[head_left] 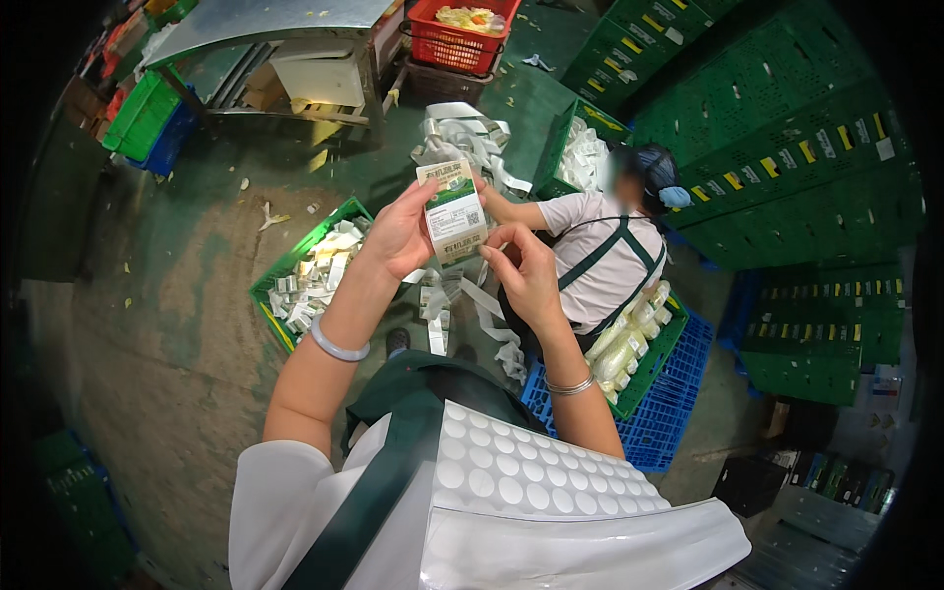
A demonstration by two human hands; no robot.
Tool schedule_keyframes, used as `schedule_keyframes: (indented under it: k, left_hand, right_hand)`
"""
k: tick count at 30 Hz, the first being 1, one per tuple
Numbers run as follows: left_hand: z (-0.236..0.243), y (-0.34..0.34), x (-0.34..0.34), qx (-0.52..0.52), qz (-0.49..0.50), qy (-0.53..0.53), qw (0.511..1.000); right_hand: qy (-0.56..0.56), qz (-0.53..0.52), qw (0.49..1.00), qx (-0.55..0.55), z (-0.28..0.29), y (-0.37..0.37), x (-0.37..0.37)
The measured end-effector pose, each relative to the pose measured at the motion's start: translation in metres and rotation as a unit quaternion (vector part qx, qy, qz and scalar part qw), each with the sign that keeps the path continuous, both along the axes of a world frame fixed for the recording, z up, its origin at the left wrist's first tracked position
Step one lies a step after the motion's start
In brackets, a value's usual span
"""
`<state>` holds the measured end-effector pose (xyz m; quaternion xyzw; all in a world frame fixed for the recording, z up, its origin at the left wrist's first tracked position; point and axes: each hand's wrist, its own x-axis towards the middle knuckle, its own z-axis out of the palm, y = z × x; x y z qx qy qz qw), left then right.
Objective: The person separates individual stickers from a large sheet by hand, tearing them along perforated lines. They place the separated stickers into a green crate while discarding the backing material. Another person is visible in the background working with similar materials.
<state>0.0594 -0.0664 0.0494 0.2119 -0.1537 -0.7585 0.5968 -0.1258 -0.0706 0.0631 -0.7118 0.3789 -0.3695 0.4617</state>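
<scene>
Before my chest, my left hand is closed round a cream and green printed label card, thumb across its upper front. At the card's lower right corner, the thumb and forefinger of my right hand are pinched together on its edge. Whether a smaller piece is between those fingertips is too small to tell. A sheet of round white stickers lies across my front, over the dark green apron. Long pale strips of label backing trail beyond and below my hands.
A green crate of small packaged pieces stands left. Close on my right sits a co-worker, beside a crate of wrapped vegetables on a blue pallet. Green crates are stacked far right; a metal table stands far left.
</scene>
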Motion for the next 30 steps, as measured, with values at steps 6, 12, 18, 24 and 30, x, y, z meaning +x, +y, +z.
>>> schedule_keyframes:
  k: [6,12,18,24,30]
  left_hand:
    - [-0.009,0.047,-0.033,-0.106,0.049,-0.274,0.955]
    - [-0.012,0.084,-0.051,-0.007,0.007,-0.246,0.969]
    - [-0.025,0.080,-0.058,0.023,0.111,-0.255,0.960]
    - [-0.017,0.084,-0.064,-0.007,0.072,-0.267,0.961]
    - [-0.010,0.087,-0.063,-0.061,0.104,-0.281,0.952]
  right_hand:
    - [-0.104,-0.028,0.989,0.097,0.006,0.003,-0.002]
    - [-0.089,-0.037,0.991,0.088,0.012,-0.004,-0.011]
    - [-0.076,-0.004,0.989,0.130,0.014,0.021,-0.009]
    - [0.022,-0.041,0.999,0.011,0.007,0.030,-0.009]
    - [0.134,-0.057,0.983,-0.110,0.013,0.037,-0.019]
